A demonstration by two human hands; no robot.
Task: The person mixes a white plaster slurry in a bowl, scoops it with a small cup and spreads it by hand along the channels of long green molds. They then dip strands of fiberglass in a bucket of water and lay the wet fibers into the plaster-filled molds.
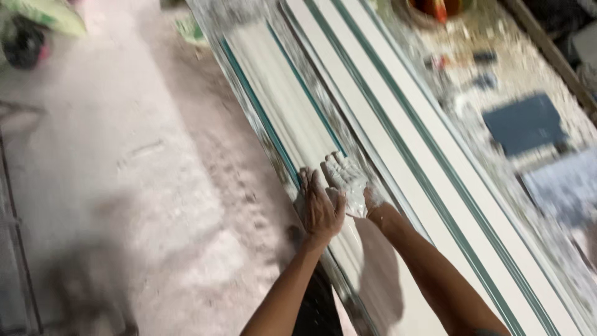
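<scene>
Long white plaster strip [283, 99] lying in a shallow mould on the worktop [497, 205], running from near centre away to the far left, bordered by thin green rails [258, 112]. Left hand [321, 208] flat on the near part of the strip, fingers spread and extended, palm down, gripping nothing. Right hand [348, 183] just beside it and touching it, also open and pressed flat, coated in wet white plaster up to the wrist. Strip surface smooth, pale, slightly glossy near the hands. More long white panels [398, 118] with green rails [429, 180] lying parallel to the right, flat and straight-edged. Far right part of the worktop crusted with crumbly white residue; a dark blue flat square [525, 123] resting there, blurred. Orange vessel [438, 7] at the far end, partly cut off. Left edge of the worktop dropping to a dusty, plaster-stained floor [124, 168], broad and open alongside.
</scene>
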